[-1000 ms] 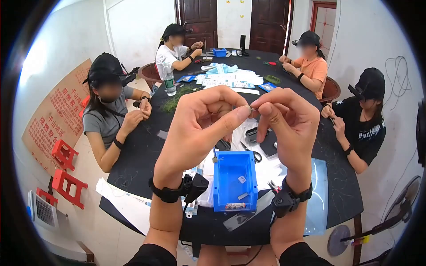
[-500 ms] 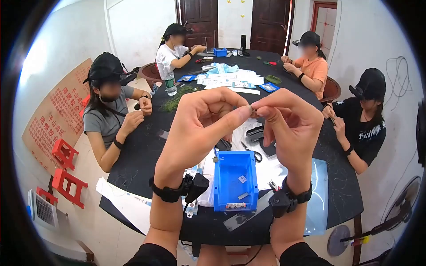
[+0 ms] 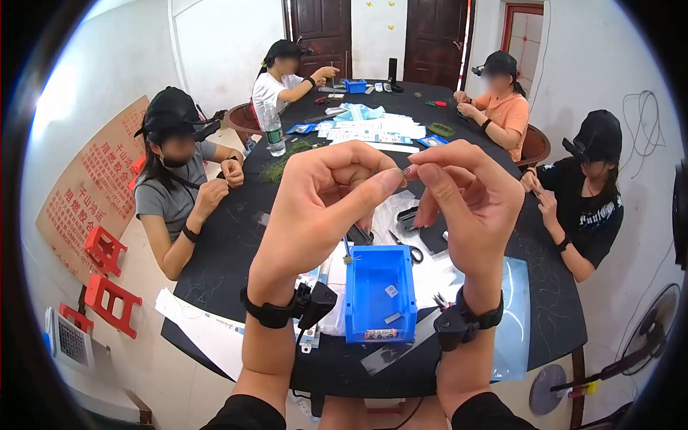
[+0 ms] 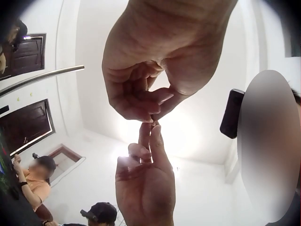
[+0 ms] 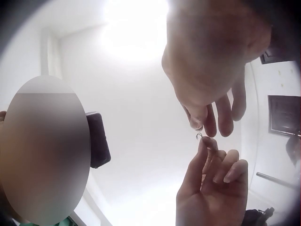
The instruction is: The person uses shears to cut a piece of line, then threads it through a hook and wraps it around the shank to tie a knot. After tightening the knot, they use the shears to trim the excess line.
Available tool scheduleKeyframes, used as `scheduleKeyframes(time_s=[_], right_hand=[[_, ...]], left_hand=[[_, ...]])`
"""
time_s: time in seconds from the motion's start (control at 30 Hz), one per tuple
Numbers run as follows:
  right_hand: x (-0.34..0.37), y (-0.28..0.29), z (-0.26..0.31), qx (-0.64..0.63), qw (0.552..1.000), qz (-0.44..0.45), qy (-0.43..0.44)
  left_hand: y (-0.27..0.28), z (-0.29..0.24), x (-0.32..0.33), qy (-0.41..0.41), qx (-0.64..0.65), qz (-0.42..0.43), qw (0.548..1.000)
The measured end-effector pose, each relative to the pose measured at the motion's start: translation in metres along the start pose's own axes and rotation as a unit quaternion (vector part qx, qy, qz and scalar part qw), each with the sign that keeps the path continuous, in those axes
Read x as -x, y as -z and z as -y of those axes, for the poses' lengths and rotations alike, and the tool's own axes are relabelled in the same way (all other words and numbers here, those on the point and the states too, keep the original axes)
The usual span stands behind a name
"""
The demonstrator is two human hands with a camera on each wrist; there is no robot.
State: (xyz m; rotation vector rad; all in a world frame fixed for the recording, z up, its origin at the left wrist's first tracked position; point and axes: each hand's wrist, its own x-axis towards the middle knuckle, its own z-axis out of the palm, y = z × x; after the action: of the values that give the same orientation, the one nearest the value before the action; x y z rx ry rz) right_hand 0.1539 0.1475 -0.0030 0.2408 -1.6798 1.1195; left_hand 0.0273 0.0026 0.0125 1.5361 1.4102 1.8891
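My left hand (image 3: pixel 322 208) pinches a small curved metal hook (image 5: pixel 199 135) between thumb and forefinger, its bend standing out past the fingertips in the right wrist view. Opposite it, my right hand (image 3: pixel 469 208) brings its curled forefinger and thumb tip to tip with the left, pinching at the same tiny hook. From below, in the left wrist view, the fingertips of the left hand (image 4: pixel 162 61) and right hand (image 4: pixel 146 183) meet and largely hide the hook. Both hands are raised over a blue plastic bin (image 3: pixel 380 294) that holds small labelled pieces.
Black-handled scissors (image 3: pixel 410 251) and a black object (image 3: pixel 407 217) lie beyond the bin. Clear plastic strips (image 3: pixel 401 347), a blue sheet (image 3: pixel 512 322) and white paper (image 3: pixel 201 330) cover the near table. A water bottle (image 3: pixel 274 132) and green strands (image 3: pixel 283 166) sit farther back; several people sit around.
My right fingertips shift slightly around the hook, and the forefinger and thumb look a little farther apart than half a second ago. The left hand stays almost still.
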Motion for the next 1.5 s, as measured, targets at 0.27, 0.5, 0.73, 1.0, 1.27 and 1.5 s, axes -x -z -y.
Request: scheduleKeyframes(time_s=[0.27, 0.5, 0.73, 1.0, 1.27, 1.5], right_hand=[[0.0, -0.002, 0.002, -0.01, 0.999, 0.025, -0.021], [-0.001, -0.002, 0.0, 0.0, 1.0, 0.024, -0.01], [0.0, -0.004, 0.0, -0.007, 1.0, 0.019, -0.023], [0.001, -0.008, 0.001, -0.003, 1.0, -0.007, -0.019], [0.002, -0.012, -0.001, -0.016, 1.0, -0.019, -0.014], [0.002, -0.013, -0.002, -0.012, 1.0, -0.018, 0.004]], left_hand=[[0.001, 0.002, 0.0, 0.001, 0.001, 0.004, 1.0], [0.003, 0.003, 0.0, -0.015, -0.028, -0.004, 0.999], [0.005, 0.003, 0.0, -0.035, -0.042, -0.019, 0.998], [0.004, 0.008, 0.0, -0.056, -0.06, -0.033, 0.996], [-0.001, 0.011, 0.0, -0.066, -0.044, -0.046, 0.996], [-0.004, 0.009, 0.0, -0.049, -0.004, -0.063, 0.997]])
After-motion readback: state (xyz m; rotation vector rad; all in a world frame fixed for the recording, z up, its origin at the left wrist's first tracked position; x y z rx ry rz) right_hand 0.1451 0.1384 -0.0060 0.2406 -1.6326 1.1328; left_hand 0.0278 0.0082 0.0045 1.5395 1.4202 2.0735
